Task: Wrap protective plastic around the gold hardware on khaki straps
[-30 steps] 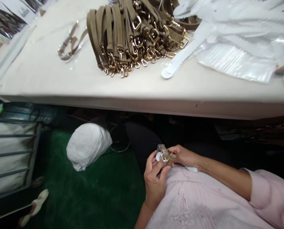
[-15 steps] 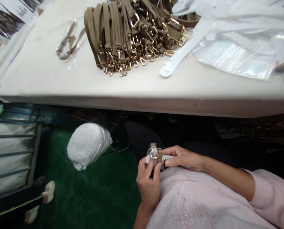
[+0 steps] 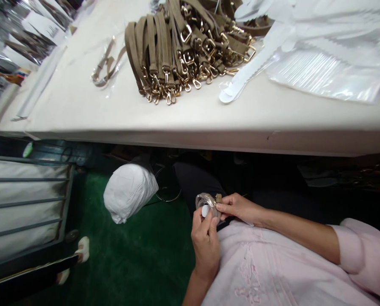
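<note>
Below the table edge, over my lap, both hands work on one small bundle. My left hand (image 3: 205,244) is closed around a coiled olive strap (image 3: 206,202) with a white paper strip and clear wrap on it. My right hand (image 3: 239,208) pinches the strap's end from the right. On the table above lies a pile of olive straps with gold clasps (image 3: 180,44), and one wrapped strap (image 3: 106,66) lies alone to its left.
A cream table (image 3: 119,114) spans the view. White scalloped paper strips (image 3: 241,80) and clear plastic bags (image 3: 324,74) lie at its right. A white bundle (image 3: 130,191) sits on green floor. A metal cart (image 3: 27,208) stands at left, another person's foot (image 3: 81,250) beside it.
The view shifted slightly right. The strap has turned in my hands, its clear wrap now showing on top. The other person's foot stepped forward along the cart.
</note>
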Tool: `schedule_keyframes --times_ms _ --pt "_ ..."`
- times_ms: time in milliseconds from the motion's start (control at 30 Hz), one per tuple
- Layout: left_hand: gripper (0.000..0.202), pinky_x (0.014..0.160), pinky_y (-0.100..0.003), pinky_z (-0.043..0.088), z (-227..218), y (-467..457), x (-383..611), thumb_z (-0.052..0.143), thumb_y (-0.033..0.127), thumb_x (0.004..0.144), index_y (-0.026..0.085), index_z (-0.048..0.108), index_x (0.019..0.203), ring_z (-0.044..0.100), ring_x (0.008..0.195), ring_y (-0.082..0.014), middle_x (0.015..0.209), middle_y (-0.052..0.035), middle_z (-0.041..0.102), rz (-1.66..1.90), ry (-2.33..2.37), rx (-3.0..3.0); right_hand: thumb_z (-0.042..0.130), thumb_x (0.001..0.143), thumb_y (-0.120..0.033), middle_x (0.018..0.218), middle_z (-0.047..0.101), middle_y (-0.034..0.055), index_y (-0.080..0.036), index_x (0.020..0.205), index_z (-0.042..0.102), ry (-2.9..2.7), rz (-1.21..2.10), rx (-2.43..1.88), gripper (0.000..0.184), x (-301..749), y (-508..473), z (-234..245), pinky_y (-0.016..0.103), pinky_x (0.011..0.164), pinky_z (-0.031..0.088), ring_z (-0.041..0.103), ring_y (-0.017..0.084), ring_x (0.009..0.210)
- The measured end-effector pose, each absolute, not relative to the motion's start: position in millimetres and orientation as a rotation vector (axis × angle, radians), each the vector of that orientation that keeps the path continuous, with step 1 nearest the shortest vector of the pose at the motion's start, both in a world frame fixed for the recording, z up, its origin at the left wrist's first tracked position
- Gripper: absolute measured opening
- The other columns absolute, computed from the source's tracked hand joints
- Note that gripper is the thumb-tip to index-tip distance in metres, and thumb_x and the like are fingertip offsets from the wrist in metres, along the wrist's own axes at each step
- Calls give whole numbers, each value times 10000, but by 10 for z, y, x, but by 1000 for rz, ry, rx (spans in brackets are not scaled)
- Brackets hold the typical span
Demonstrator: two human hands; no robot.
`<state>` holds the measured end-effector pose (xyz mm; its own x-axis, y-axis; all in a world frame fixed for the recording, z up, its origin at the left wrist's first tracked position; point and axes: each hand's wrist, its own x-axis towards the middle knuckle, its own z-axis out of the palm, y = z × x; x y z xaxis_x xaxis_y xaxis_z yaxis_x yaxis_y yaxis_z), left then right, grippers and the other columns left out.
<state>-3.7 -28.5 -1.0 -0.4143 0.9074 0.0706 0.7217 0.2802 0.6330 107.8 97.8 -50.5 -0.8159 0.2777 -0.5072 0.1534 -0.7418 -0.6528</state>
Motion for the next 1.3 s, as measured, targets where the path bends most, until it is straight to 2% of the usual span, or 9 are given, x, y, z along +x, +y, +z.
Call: schedule_keyframes --times_ms 267,433,667,767,867,933,1033,1100,1300 --pt "264 885 -332 573 -142 -300 -28 594 122 897 147 705 1136 650 1023 -230 1082 -131 657 836 2345 1729 713 741 -596 778 700 39 -121 797 713 -1295 2570 -920 479 1104 932 -536 284 745 512 649 167 749" --pt "269 908 -345 562 -230 -288 -34 607 98 882 137 703 1130 649 1008 -226 1065 -131 665 819 2404 1874 673 775 -523 604 644 27 -132 704 680 -1512 2377 -1102 398 1119 945 -625 237 523 500 624 149 548" --pt "249 897 -399 568 -261 -222 -29 622 94 870 104 701 1106 642 1003 -255 1058 -154 668 754 2412 1947 651 788 -335 576 569 -49 -193 809 548 -1588 2174 -1156 177 1113 895 -456 168 334 379 536 106 405" --pt "253 906 -412 564 -257 -220 -32 584 68 881 91 695 1108 635 1014 -258 1067 -160 661 739 2403 1945 705 747 -325 561 561 -49 -182 763 557 -1453 2331 -1034 207 1118 907 -418 166 366 386 533 104 438" --pt "262 906 -423 564 -263 -234 -37 575 76 889 90 686 1125 635 1024 -268 1070 -165 664 737 2413 1963 731 738 -363 590 617 -7 -135 770 663 -1318 2501 -975 239 1162 959 -413 197 477 448 567 116 522" --pt "267 907 -432 563 -271 -245 -41 575 74 888 81 681 1132 630 1042 -279 1085 -174 663 705 2423 1975 704 771 -363 752 698 42 -116 871 726 -1304 2538 -909 267 1212 998 -402 232 637 513 630 144 680" --pt "255 905 -444 563 -281 -254 -45 558 61 890 79 687 1110 628 1054 -286 1093 -180 659 673 2424 1978 649 833 -327 1005 714 63 -148 1039 735 -1394 2542 -715 286 1285 1030 -371 281 858 517 652 184 929" --pt "237 893 -438 568 -286 -250 -42 554 70 896 93 697 1085 639 1025 -275 1066 -170 666 697 2425 1980 620 882 -319 1036 697 57 -176 1091 724 -1571 2403 -618 274 1310 1029 -356 289 883 511 644 185 970" --pt "177 869 -435 584 -296 -221 -27 587 103 892 104 709 1021 649 992 -271 1032 -161 673 763 2416 2013 508 998 -291 883 651 69 -169 1014 737 -2007 1636 -472 260 1245 1006 -325 247 737 502 618 147 801"
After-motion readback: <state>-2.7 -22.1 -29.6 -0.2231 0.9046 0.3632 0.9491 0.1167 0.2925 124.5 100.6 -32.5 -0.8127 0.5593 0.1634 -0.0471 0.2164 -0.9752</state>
